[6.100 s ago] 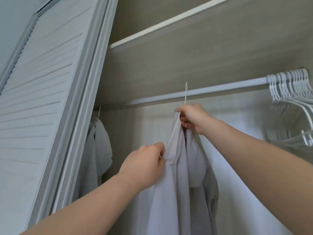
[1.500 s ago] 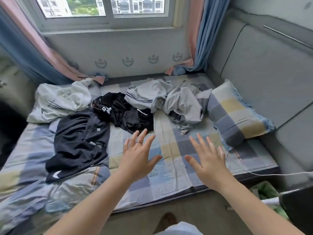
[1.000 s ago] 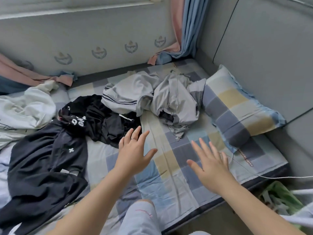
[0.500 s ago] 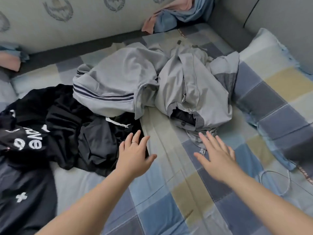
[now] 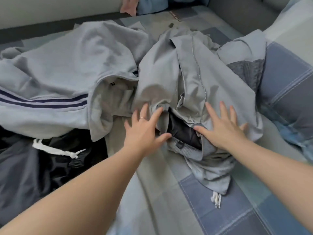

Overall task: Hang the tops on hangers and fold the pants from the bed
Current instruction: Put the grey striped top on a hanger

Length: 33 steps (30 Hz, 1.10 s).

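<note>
Checked bed sheet [image 5: 169, 200] spreads under the crumpled grey zip jacket [image 5: 194, 73]. Striped grey top [image 5: 59, 73] lies left of the jacket, touching it, with black clothes [image 5: 33, 167] lower left of it. Right hand [image 5: 221, 128], fingers spread and gripping nothing, lies on the jacket's hem. Left hand [image 5: 144, 131], likewise spread, has its fingertips at the jacket's left fold.

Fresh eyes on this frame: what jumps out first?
Two bare hands, left hand and right hand, fingers spread at the crumpled grey zip jacket mid-frame. Left of it lies a grey striped garment, and a black garment with a white drawstring at lower left.
</note>
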Available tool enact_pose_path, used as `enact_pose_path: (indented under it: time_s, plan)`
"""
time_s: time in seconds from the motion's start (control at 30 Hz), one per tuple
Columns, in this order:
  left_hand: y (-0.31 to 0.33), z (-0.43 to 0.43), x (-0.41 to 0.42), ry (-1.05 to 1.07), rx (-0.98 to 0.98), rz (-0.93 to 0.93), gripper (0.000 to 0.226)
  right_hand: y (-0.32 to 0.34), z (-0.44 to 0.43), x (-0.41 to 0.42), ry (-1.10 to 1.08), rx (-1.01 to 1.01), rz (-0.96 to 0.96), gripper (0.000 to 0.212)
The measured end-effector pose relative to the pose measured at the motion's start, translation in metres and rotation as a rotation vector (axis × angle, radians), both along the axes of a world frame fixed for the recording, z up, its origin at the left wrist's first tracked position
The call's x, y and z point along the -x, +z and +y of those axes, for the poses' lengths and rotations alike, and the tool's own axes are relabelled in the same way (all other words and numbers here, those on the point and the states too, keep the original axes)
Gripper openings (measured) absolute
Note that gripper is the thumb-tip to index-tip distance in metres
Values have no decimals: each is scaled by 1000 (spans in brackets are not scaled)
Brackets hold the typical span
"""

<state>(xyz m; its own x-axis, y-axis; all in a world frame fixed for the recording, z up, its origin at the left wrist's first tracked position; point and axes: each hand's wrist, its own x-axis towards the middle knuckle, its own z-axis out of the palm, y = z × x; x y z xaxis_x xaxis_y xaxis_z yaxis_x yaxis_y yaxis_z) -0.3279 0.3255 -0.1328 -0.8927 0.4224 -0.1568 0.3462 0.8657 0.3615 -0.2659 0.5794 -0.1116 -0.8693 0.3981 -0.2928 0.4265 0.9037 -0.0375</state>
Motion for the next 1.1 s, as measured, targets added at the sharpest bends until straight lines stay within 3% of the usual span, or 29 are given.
enact_pose_path:
  time_s: [0.07, 0.2, 0.27, 0.47, 0.6, 0.73, 0.87, 0.93, 1.1]
  plan:
    - [-5, 24, 24, 2, -22, -23, 84, -20, 2, 16, 76, 12, -23, 79]
    - [-18, 57, 45, 63, 2, 33, 34, -50, -5, 35, 150, -170, 103, 46]
    - [-19, 61, 56, 91, -32, 69, 20, -51, -1, 43, 187, -178, 125, 36]
    - [-14, 73, 83, 55, 21, 102, 30, -55, 2, 45, 176, -202, 147, 41]
    - [-7, 65, 73, 43, 38, 43, 27, -38, 5, 44, 62, 0, 135, 28]
    - [18, 40, 17, 74, 74, -48, 28, 7, 5, 10, -67, 271, 52, 26]
    - [41, -1, -71, 34, 33, -4, 21, 49, -29, -69, -56, 287, 154, 27]
    - [47, -15, -110, 11, -11, -91, 19, 56, -49, -110, -65, 305, 195, 31]
    - [68, -51, -243, -3, 15, -373, 15, 64, -104, -239, -187, 384, 14, 31]
